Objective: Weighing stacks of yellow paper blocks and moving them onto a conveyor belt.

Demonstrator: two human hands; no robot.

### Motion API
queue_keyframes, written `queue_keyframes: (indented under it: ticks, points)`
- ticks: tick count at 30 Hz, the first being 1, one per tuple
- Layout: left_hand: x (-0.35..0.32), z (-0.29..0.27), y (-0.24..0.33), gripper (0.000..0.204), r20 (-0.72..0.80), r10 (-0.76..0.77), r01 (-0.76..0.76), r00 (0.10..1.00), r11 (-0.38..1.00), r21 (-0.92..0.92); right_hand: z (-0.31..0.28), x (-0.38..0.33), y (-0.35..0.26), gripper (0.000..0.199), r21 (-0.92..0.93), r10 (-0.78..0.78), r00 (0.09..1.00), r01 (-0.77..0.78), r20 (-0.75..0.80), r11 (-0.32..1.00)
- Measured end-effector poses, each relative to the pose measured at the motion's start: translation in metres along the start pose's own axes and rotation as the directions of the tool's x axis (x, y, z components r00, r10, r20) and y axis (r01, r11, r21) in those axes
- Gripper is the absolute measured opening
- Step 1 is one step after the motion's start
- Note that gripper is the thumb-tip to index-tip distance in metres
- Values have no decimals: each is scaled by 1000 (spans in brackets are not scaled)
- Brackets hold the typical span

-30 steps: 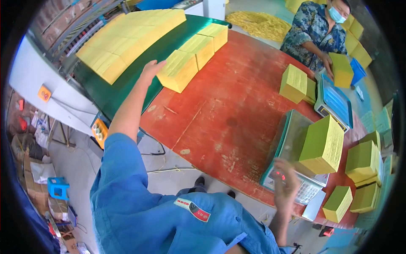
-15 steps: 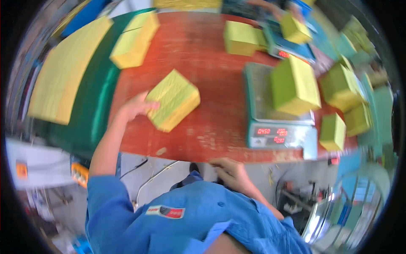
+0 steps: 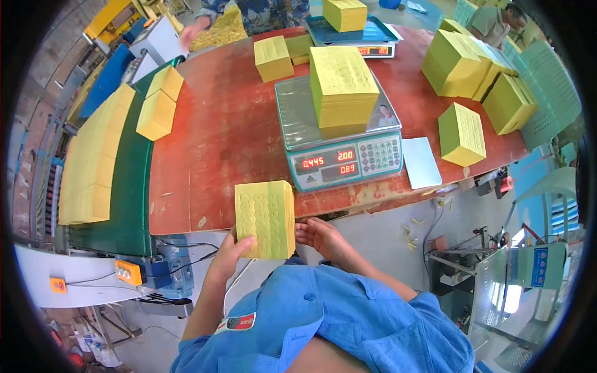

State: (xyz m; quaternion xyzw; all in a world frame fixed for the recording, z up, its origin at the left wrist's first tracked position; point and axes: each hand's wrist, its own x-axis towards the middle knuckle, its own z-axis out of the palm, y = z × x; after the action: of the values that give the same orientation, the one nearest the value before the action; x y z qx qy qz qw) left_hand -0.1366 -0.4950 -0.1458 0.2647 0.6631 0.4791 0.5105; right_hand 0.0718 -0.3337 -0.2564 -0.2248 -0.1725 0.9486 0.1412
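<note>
Left hand (image 3: 231, 253) clamped the yellow stack (image 3: 264, 217) at the red table's (image 3: 211, 124) near edge. Right hand (image 3: 326, 241), fingers loosely extended, sat at its right side; contact hard to tell.

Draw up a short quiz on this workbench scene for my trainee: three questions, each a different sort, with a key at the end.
1. Multiple choice: what sits on the nearer digital scale?
A) a blue bottle
B) a yellow paper stack
C) a cardboard box

2. True or false: the person's left hand is empty.

3. Fill in the blank: from the person's viewpoint, the green belt runs along the red tabletop's ____ side.

Key:
1. B
2. False; its fingers grip another yellow paper stack
3. left
</note>
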Motion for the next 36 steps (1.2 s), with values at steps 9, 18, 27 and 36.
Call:
queue_keyframes:
  ticks: [9, 18, 27, 36]
  points:
    - [-46, 71, -65, 74, -264, -230, -74, 936, 607, -791, 33, 4, 22, 41, -146, 224, 966, -204, 132, 968]
    - [-25, 20, -68, 86, -482, -139, -384, 865, 435, -814, 101, -27, -32, 29, -835, 441, 820, 79, 365, 545]
    - [7, 22, -71, 99, -487, -145, -395, 861, 413, -821, 167, 76, -88, 27, -772, -289, 797, 595, 531, 222]
    - [-15, 26, -50, 64, -519, 20, -451, 855, 523, -723, 150, 109, -36, 71, -880, 232, 908, 232, 349, 414]
